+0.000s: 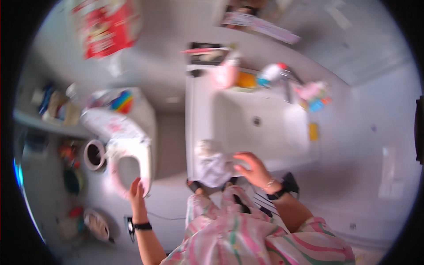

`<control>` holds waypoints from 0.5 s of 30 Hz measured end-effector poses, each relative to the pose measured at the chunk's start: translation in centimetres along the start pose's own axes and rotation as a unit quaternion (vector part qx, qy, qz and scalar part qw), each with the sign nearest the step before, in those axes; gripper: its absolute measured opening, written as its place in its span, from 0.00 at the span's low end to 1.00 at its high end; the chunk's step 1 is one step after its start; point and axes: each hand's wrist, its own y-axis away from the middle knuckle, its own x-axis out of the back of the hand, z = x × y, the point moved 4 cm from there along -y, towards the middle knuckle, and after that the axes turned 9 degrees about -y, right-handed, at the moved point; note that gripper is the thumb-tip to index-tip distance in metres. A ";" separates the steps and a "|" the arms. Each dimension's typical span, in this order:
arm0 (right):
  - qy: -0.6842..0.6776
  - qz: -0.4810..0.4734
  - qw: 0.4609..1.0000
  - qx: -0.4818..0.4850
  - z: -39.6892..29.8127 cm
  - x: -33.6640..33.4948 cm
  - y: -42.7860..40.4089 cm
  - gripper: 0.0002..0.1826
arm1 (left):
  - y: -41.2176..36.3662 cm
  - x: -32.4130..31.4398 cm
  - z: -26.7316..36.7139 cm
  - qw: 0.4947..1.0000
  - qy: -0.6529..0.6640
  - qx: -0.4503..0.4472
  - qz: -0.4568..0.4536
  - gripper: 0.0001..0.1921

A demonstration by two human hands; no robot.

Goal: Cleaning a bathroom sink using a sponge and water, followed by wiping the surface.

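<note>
My left hand (136,197) hangs over the front of the toilet seat (145,169); whether it touches the seat cannot be told. The toilet lid (116,124), pale with pink marks, stands raised behind it. My right hand (251,169) is at the near edge of the white sink basin (265,139), thumb and fingers apart and nothing between them. Just left of its fingertips, a crumpled white cloth (213,169) lies over the sink's near left corner. The picture is blurred by motion.
A pink bottle (225,74), an orange item (246,80) and a white bottle with a red top (273,73) line the sink's back beside the faucet (287,86). A yellow block (313,131) sits right. A round bin (95,155) stands beside the toilet. Slippers (96,224) lie lower left.
</note>
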 end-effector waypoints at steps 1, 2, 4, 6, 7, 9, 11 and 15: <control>0.038 0.004 0.998 0.043 0.2 0.8 0.5 0.20 | 1.2 -1.3 0.5 0.998 -0.035 -0.051 0.000 0.20; 0.053 0.031 0.998 0.026 1.5 2.5 1.4 0.20 | 2.2 -3.6 2.3 0.997 -0.034 -0.059 -0.023 0.20; 0.062 0.064 0.996 -0.004 4.3 5.2 2.4 0.20 | 3.2 -6.8 3.7 0.994 -0.050 -0.091 -0.040 0.18; 0.118 0.118 0.986 -0.023 8.5 10.2 4.4 0.20 | 4.0 -9.7 4.2 0.989 -0.062 -0.116 -0.069 0.17; 0.166 0.159 0.973 -0.036 10.8 13.3 5.8 0.21 | 4.6 -11.0 4.9 0.984 -0.076 -0.138 -0.083 0.16; 0.248 0.209 0.943 -0.076 15.9 19.7 7.9 0.23 | 5.9 -13.1 6.5 0.983 -0.074 -0.146 -0.087 0.14; 0.291 0.233 0.920 -0.117 20.4 26.3 9.5 0.24 | 6.8 -14.8 7.6 0.976 -0.131 -0.158 -0.076 0.14; 0.364 0.254 0.881 -0.164 28.1 35.0 8.5 0.28 | 8.2 -16.9 7.6 0.979 -0.112 -0.163 -0.036 0.13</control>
